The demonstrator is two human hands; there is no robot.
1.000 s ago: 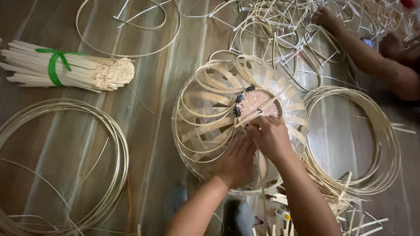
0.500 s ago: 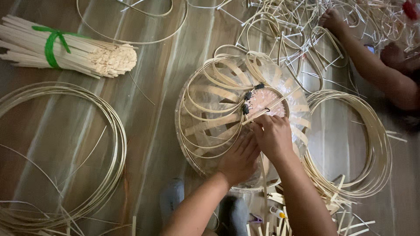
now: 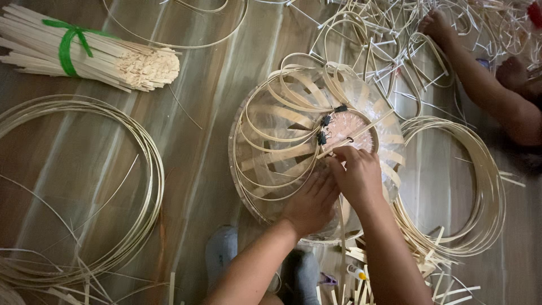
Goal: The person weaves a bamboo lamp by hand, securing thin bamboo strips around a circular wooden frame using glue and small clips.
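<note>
A round frame of bent bamboo strips (image 3: 282,135) lies on the wooden floor in front of me, its loops gathered at a small hub ring where three black binder clips (image 3: 326,129) pinch them. My left hand (image 3: 309,204) rests flat on the frame's near side, pressing the strips down. My right hand (image 3: 355,172) sits at the hub's near edge, fingers pinched on a thin bamboo strip (image 3: 361,133) that runs across the ring.
A bundle of short bamboo sticks (image 3: 90,53) tied with green tape lies top left. Coils of thin bamboo strips (image 3: 84,186) lie at left and right (image 3: 480,181). Another person's arm (image 3: 485,90) reaches among loose loops top right. Small offcuts and my grey-socked feet (image 3: 223,251) are near me.
My view has drifted slightly, so the frame sits lower. Both hands stay at the hub; the right fingers have shifted a little on the strip.
</note>
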